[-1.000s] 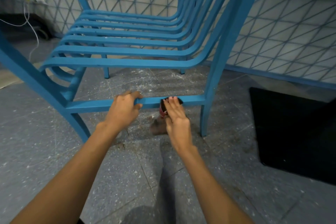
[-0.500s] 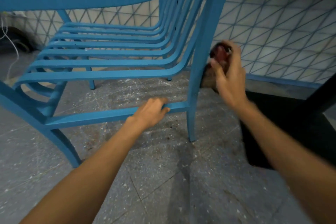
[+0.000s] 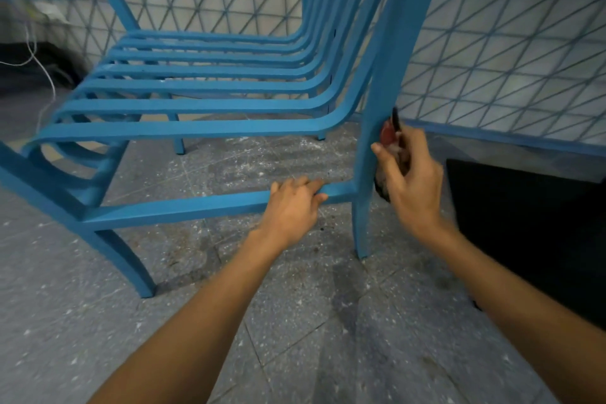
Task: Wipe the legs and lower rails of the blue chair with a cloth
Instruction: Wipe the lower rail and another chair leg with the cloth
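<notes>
cloth pressed to the chair leg, rail gripped for steadiness

the left hand (image 3: 292,207) clasps the rail (image 3: 183,207) beside the leg (image 3: 367,174), likely to brace the chair (image 3: 203,102); the right hand (image 3: 410,184) bunches the cloth (image 3: 388,138) in curled fingers against the leg's outer side, above the rail.

All I see of the body from my remote seat is two bare forearms reaching in from the bottom edge, ending in a bare left hand (image 3: 290,207) and a bare right hand (image 3: 411,187). No sleeve shows anywhere along them. The wrists and visible fingers carry nothing; the fingernails look short and plain.
</notes>
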The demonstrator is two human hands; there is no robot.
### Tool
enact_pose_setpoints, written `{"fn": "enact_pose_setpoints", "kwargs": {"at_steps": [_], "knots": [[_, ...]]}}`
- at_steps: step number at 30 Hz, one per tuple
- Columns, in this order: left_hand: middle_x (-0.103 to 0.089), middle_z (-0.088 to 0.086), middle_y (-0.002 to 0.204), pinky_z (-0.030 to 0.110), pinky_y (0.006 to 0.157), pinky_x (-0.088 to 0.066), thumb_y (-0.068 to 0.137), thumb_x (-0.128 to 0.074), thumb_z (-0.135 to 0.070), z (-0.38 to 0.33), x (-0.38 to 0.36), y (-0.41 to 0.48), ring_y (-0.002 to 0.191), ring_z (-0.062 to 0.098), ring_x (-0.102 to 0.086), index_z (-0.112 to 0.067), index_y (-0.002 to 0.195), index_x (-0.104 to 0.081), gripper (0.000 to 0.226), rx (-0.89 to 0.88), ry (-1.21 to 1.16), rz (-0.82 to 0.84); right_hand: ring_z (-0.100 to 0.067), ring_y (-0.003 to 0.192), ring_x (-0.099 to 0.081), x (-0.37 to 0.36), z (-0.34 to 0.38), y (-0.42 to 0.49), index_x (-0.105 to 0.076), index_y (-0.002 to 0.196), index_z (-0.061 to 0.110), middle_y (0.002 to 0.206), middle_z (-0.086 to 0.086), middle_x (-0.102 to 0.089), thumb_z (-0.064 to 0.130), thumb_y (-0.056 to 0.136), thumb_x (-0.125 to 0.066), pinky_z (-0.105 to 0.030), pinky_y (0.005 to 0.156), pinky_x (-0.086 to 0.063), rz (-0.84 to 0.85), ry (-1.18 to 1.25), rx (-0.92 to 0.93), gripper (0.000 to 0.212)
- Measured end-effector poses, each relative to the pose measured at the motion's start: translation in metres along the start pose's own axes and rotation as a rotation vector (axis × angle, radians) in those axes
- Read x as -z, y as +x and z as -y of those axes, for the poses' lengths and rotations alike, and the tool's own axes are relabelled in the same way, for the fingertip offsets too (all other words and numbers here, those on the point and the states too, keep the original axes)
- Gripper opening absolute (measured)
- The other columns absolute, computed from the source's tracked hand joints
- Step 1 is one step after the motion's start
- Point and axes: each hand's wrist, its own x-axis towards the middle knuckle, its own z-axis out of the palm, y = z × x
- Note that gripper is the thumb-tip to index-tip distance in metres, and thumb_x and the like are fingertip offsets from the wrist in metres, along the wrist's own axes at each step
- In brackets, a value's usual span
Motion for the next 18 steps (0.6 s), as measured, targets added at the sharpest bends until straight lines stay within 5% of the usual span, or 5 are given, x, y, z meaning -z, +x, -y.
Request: {"fn": "enact_pose_setpoints", "kwargs": {"at_steps": [7,12,16,18], "knots": [[-0.055,-0.001,0.126,0.037,0.091,-0.026,0.101,-0.033,-0.035,-0.002,0.001,0.002,0.113,0.023,-0.048,-0.024,0.134,-0.047,0.038,0.002,0.039,-0.001,-0.009,0.110,-0.059,-0.023,-0.020,-0.048,-0.046,0.137,0.000,0.128,-0.004,-0.060,0.029,0.098,-0.039,-0.019,0.093,-0.048,0.067,0.016,-0.015,0.050],[-0.056,-0.001,0.126,0.036,0.090,-0.025,0.100,-0.034,-0.034,-0.002,0.002,0.002,0.114,0.022,-0.048,-0.023,0.134,-0.048,0.038,0.015,0.001,0.013,0.020,0.075,-0.054,-0.022,0.002,-0.015,-0.040,0.136,0.015,0.105,0.016,-0.062,0.020,0.096,-0.053,-0.002,0.071,-0.041,-0.101,0.152,-0.073,0.043],[-0.057,-0.003,0.123,0.035,0.087,-0.025,0.100,-0.035,-0.035,-0.001,0.001,0.004,0.112,0.021,-0.049,-0.025,0.132,-0.050,0.037,0.022,-0.007,0.005,0.025,0.082,-0.048,-0.023,0.000,0.000,-0.043,0.134,0.020,0.093,0.052,-0.052,0.020,0.094,-0.057,-0.001,0.076,-0.040,-0.118,0.206,-0.138,0.043],[-0.057,-0.004,0.122,0.035,0.088,-0.025,0.099,-0.036,-0.036,-0.001,-0.001,0.004,0.112,0.021,-0.049,-0.025,0.132,-0.050,0.037,0.023,-0.012,0.001,0.028,0.087,-0.046,-0.028,-0.011,-0.012,-0.041,0.137,0.016,0.100,0.056,-0.047,0.019,0.095,-0.055,0.000,0.079,-0.039,-0.061,0.199,-0.163,0.045]]}}
